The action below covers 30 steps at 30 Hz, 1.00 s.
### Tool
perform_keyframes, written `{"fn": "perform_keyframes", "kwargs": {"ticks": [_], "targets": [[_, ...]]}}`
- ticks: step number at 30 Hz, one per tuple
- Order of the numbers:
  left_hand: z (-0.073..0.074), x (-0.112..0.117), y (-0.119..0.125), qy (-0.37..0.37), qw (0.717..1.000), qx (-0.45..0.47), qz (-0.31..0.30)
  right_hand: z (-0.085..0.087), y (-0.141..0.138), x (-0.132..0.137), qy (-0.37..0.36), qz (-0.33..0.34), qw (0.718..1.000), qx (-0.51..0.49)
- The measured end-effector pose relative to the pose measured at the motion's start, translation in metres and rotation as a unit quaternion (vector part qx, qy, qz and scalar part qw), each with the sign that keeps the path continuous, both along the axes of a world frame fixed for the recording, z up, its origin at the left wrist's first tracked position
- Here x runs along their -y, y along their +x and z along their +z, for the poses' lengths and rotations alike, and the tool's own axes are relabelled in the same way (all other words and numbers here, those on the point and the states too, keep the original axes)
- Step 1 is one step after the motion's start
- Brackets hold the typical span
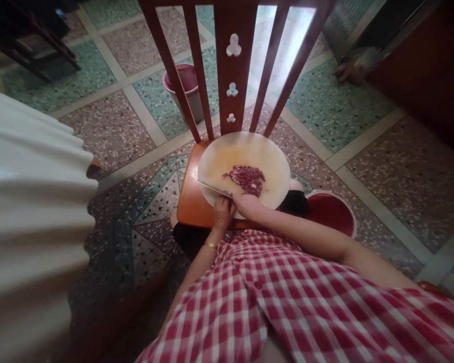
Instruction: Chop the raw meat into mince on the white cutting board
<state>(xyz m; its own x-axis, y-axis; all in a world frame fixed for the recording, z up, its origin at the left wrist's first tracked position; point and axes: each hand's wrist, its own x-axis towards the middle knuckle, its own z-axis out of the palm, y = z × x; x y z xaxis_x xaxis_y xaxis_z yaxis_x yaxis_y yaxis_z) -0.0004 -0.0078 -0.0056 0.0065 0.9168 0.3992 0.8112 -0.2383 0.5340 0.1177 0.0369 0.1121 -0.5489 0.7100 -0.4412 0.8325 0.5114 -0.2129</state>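
Observation:
My right hand (247, 205) is closed around a knife (213, 188) at the front of a round, pale chopping board (221, 156). The blade shows as a thin, shiny strip pointing left over the board's front left edge. Just below the blade, close against my right hand, my left hand (223, 210) has its fingers curled. Whether they touch the knife or hold something small is hidden. A heap of chopped dark red meat (246, 177) lies in the middle of the board, beyond both hands.
The board rests on a wooden chair (191, 191) with a tall slatted back. Behind the slats stands a bin (181, 83) with a red lining. A red round container (335, 214) is on the floor at right. A pale, wavy-edged cloth (34, 212) hangs at left.

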Motion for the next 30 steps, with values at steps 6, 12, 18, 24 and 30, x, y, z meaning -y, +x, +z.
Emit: {"fn": "perform_keyframes", "kwargs": {"ticks": [6, 12, 18, 24, 30], "targets": [[-0.002, 0.000, 0.001, 0.002, 1.000, -0.014, 0.005, -0.002, -0.007, -0.003, 0.006, 0.006, 1.000, -0.008], [0.002, -0.001, 0.004, -0.015, 1.000, -0.009, 0.011, -0.002, 0.052, 0.019, -0.020, -0.034, 0.997, 0.064], [-0.001, -0.002, 0.002, 0.012, 1.000, -0.001, 0.003, -0.003, -0.003, -0.009, -0.013, 0.006, 1.000, -0.004], [0.007, -0.002, 0.003, 0.007, 1.000, -0.005, 0.013, -0.006, -0.003, -0.026, -0.005, -0.026, 1.000, -0.016], [0.012, -0.003, 0.004, 0.009, 1.000, 0.022, 0.016, 0.005, 0.047, -0.015, 0.009, -0.102, 0.994, 0.031]]}}
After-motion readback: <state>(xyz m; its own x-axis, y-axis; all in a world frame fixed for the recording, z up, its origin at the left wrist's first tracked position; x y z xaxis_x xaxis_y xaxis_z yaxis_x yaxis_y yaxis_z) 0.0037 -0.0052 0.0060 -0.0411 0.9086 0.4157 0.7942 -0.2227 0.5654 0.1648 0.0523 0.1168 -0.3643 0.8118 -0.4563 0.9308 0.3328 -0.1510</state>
